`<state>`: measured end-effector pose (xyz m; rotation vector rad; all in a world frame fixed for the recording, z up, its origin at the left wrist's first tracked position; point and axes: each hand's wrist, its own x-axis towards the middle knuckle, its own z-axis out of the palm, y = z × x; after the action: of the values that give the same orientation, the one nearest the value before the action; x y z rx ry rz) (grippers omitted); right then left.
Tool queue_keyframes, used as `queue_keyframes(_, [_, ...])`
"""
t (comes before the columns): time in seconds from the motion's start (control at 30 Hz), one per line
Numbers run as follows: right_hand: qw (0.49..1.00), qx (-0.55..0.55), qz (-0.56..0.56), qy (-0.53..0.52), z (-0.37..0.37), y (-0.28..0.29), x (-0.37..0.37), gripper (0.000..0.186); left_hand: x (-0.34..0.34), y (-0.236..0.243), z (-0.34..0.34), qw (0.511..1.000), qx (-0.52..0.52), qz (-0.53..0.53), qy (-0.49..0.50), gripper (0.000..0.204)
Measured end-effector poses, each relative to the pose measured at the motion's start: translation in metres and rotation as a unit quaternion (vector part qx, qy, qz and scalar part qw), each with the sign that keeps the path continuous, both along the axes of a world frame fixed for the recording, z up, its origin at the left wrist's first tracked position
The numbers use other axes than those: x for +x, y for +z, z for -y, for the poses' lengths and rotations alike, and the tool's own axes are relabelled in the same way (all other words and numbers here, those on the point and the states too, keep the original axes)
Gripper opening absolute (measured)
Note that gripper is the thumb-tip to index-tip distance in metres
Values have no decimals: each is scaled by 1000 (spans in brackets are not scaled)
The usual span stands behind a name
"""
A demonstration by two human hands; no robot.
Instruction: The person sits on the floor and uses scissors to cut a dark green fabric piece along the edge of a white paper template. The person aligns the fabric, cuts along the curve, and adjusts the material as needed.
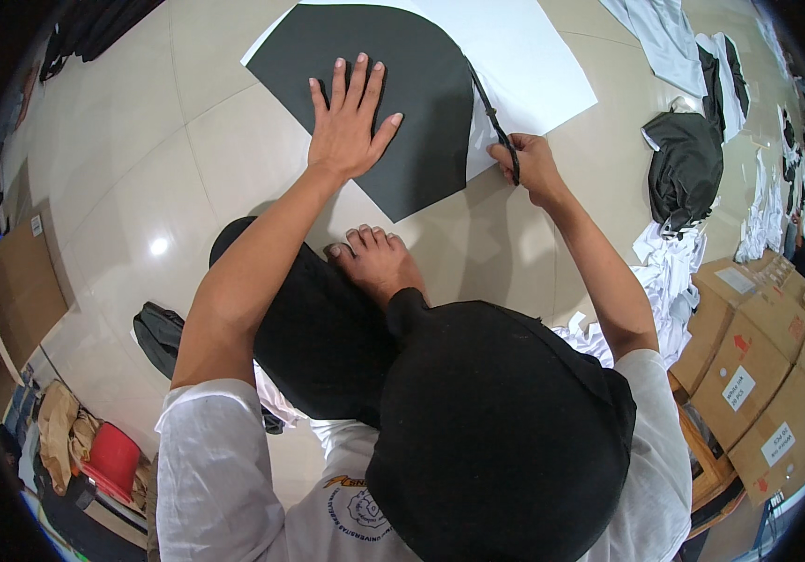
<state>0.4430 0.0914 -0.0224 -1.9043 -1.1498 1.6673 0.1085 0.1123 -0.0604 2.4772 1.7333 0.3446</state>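
Note:
My left hand point(351, 140) lies flat with fingers spread on a dark grey piece point(426, 94) that has a rounded far edge and a pointed near end. I cannot tell whether that piece is paper or cloth. A larger white sheet point(543, 70) lies under it and shows mostly on its right side. My right hand point(537, 169) grips a pair of black scissors point(491, 112) by the handles. The blades point away from me, along the right edge of the dark piece. Whether they are parted is too small to make out.
My bare foot point(379, 262) rests on the tiled floor point(131, 169) just below the dark piece. A black bundle point(685, 169) and white scraps point(670, 281) lie to the right, near stacked cardboard boxes point(740, 361). At left are a cardboard panel point(23, 290) and a red object point(112, 461).

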Motion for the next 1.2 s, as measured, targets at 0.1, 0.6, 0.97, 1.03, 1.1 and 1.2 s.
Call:
queue_keyframes(0.1, [1000,-11,-2,3,-1,8,-3,30,1,1,-1,1000,-2,8,-2,82])
queue_keyframes(0.6, [994,0,-56,-99,76,40,28,31,29,54,41,948,-65,82,-301,37])
queue_keyframes(0.97, [972,24,-76,-222,123,35,48,30,29,53,64,954,-100,-28,-282,16])
queue_keyframes(1.03, [975,23,-67,-210,131,36,46,31,20,57,67,955,-131,-36,-265,16])
queue_keyframes(1.1, [978,10,-69,-199,140,35,43,31,9,60,68,949,-178,-46,-256,18])
queue_keyframes(1.2, [983,0,-70,-171,153,30,34,33,-4,65,73,939,-247,-49,-235,20])
